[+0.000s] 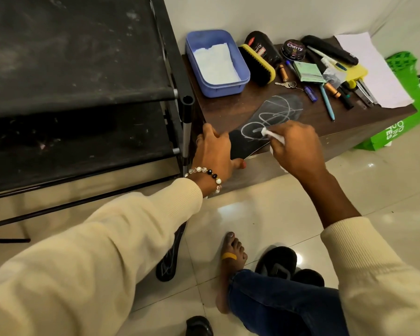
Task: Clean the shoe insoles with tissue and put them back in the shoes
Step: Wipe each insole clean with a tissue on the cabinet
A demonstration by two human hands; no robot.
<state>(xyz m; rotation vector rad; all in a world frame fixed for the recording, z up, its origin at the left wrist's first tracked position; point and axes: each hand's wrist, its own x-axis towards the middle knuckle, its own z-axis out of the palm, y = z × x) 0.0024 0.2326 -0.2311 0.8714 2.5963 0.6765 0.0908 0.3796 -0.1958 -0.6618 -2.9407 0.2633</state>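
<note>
A black insole [274, 117] with white scribbled marks lies on the low brown table [228, 110], its heel end hanging over the front edge. My left hand [214, 151] grips that heel end. My right hand [296, 146] pinches a white tissue [273, 135] and presses it on the insole's middle. A second black insole [169, 260] lies on the floor, partly hidden under my left sleeve. Two black shoes [277, 263] sit on the floor beside my right leg.
A blue tub [243, 78] holding tissue stands at the table's back left, next to a yellow-backed shoe brush [260, 66], polish tins, pens, batteries, keys and paper. A black shoe rack [83, 93] stands left. A green bag [412, 112] leans right. My bare foot [233, 253] rests on the tiles.
</note>
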